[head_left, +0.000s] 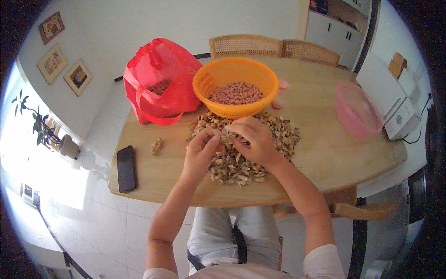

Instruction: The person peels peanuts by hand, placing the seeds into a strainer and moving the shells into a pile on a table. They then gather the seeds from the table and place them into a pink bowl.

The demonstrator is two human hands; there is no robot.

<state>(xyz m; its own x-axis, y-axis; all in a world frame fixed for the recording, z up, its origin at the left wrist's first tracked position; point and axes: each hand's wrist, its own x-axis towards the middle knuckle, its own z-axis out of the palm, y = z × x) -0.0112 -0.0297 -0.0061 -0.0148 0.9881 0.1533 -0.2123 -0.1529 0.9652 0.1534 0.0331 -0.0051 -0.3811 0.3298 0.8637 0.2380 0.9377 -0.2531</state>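
Both my hands meet above a heap of peanut shells [240, 167] on the wooden table. The fingertips of my left hand [205, 148] and my right hand [252, 139] pinch a small pale piece between them, seemingly a peanut shell [226, 134]; its exact form is blurred. Just beyond the heap stands an orange plastic colander [235, 110] with shelled reddish peanuts [238, 93] inside. To its left, a red fabric bag [163, 69] stands open, with dark reddish contents visible. A few unshelled peanuts [156, 146] lie apart, left of the heap.
A black smartphone [126, 169] lies near the table's left edge. Pink plastic container [359, 110] and a white box [400, 118] with a cable are at the right. Small pink items [277, 103] lie beside the colander. Cane-backed chairs [245, 47] stand behind the table.
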